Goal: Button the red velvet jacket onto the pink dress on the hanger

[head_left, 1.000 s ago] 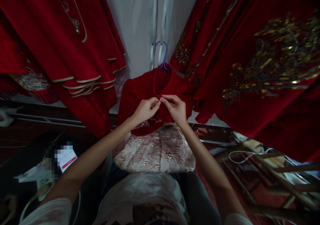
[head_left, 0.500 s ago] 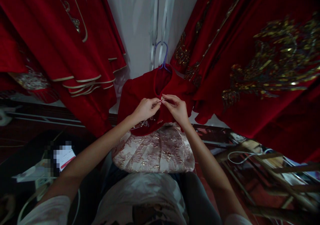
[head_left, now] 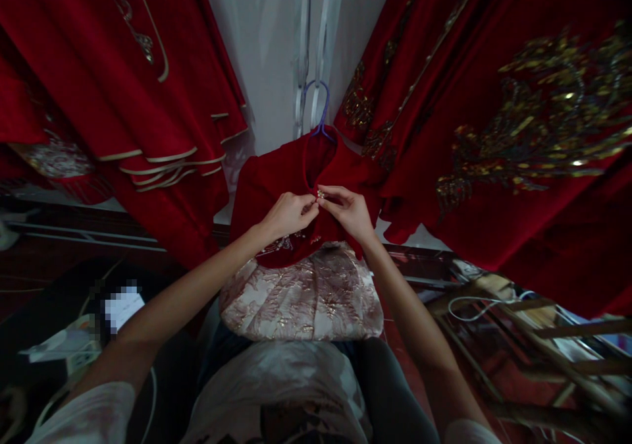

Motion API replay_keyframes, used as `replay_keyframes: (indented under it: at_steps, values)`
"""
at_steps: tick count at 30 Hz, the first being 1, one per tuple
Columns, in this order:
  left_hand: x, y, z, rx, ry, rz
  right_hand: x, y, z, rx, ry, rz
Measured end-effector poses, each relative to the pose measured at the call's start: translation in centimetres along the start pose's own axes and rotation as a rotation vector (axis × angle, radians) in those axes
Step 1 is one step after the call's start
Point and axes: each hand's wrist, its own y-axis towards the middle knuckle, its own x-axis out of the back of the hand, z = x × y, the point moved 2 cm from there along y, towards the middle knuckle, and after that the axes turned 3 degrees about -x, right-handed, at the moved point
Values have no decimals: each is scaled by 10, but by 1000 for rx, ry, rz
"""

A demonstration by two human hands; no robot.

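While the small red dress [head_left: 276,187] hangs on a purple hanger [head_left: 322,105], the left hand [head_left: 286,215] and right hand [head_left: 348,211] pinch its front fastening [head_left: 320,195], which sits between their fingertips.

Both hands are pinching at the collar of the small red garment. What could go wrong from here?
The small fastener pinched between left hand and right hand might slip; light is dim. Pulling may tip the red garment off its purple hanger, which hangs by a thin hook.
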Motion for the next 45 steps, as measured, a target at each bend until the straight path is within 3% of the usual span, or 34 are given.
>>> replay_keyframes:
  at_steps: [5, 14, 19, 24, 28, 31, 35, 41, 45]
  values:
    - [-5, 3, 1, -9, -62, -38, 2, -2, -1, -21, 43, -31]
    - [1, 13, 3, -176, 73, 31, 10, -3, 5, 13, 19, -47]
    - [-5, 16, 2, -206, 178, 78, 6, 0, 0, 28, -48, -22]
    - [-21, 10, 1, -104, 301, -45, -6, 3, -6, 88, -177, -63]
    - [-33, 1, 3, -31, 108, -157, -9, -8, -8, 215, -206, 38]
    - [-40, -4, 2, -19, -76, -167, -7, -22, -12, 234, -339, 74]
    - [-49, -6, 6, -69, -199, -106, 10, -33, -25, 167, -521, -15]
    - [-62, -5, 35, -43, -281, -64, 66, -35, -32, -66, -792, -134]
    - [-74, -4, 43, -72, -208, 105, 81, -37, -11, -148, -644, -160]
